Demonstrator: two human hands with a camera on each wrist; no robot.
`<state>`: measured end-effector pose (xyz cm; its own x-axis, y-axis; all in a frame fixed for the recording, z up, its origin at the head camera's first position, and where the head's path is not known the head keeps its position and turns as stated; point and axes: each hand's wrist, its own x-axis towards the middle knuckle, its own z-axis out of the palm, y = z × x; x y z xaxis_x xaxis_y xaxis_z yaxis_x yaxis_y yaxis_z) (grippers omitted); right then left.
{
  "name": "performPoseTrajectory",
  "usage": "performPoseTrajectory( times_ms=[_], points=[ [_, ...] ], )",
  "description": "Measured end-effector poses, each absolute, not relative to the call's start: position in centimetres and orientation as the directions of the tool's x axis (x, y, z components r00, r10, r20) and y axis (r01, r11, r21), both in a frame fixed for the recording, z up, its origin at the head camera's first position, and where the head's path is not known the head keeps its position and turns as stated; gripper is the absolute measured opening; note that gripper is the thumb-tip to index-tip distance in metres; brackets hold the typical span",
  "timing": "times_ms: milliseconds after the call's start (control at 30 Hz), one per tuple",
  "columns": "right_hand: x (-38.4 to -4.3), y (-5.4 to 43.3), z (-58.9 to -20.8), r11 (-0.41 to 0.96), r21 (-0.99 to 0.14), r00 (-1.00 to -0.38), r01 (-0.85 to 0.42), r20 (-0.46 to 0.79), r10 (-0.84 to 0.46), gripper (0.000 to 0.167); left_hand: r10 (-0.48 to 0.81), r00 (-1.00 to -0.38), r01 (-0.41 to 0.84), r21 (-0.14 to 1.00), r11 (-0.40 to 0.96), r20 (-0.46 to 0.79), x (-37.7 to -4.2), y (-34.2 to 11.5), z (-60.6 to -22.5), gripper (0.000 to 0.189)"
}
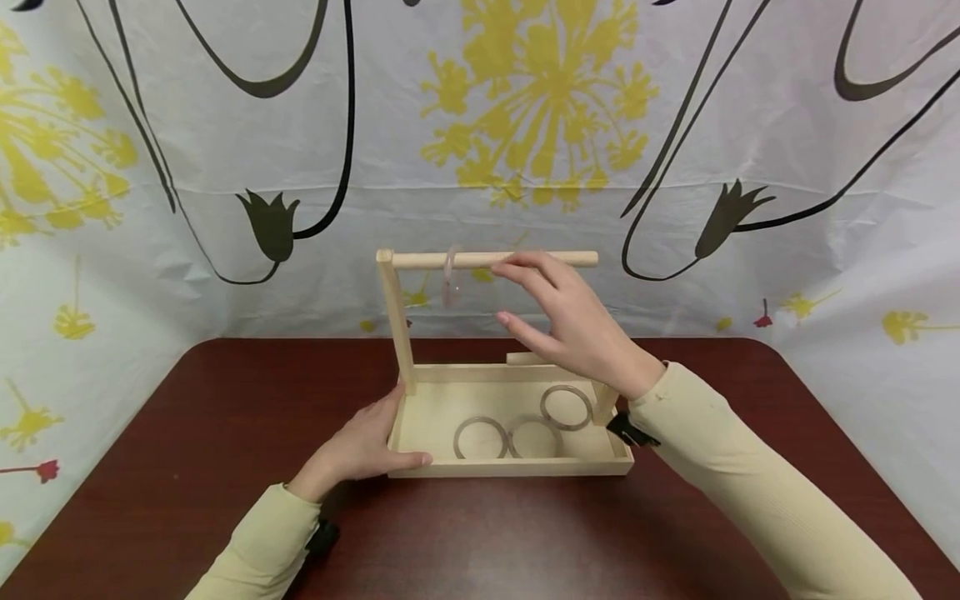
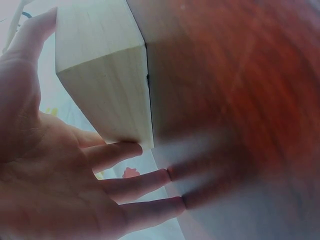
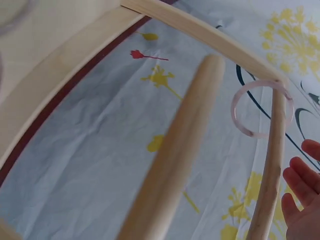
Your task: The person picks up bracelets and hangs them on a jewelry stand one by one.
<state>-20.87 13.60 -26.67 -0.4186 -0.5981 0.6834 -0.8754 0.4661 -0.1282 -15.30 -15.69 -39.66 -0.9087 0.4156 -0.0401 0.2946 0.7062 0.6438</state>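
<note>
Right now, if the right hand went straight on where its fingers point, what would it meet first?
Probably the ring hanging on the upper bar, ahead of the right hand; depth is unclear, so it might brush the bar first.

On the dark red-brown table (image 1: 225,433), three translucent round rings (image 1: 508,437) lie in the pale rectangular wooden tray (image 1: 510,468), the left hand (image 1: 363,442) at its left end, and a fourth translucent ring (image 1: 448,279) hangs on the pale round wooden bar (image 1: 480,260) above, left of the right hand (image 1: 570,321), before the flower-printed white cloth (image 1: 330,292).

Pinkish ring (image 1: 448,287) hangs on wdn. rod (image 1: 420,261) — 3 others (image 1: 543,407) flat in tray (image 1: 510,469).
</note>
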Motion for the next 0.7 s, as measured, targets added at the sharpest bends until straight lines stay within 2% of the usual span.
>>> performPoseTrajectory(
  times_ms=[700],
  points=[
    [-17.6, 17.1, -31.8, 0.46, -0.183, -0.474, -0.869, 0.578, -0.665, 0.04, 0.41, -0.911, 0.29, 0.63, 0.721, -0.049, -15.3, -15.8, -39.7, 0.115]
  ],
)
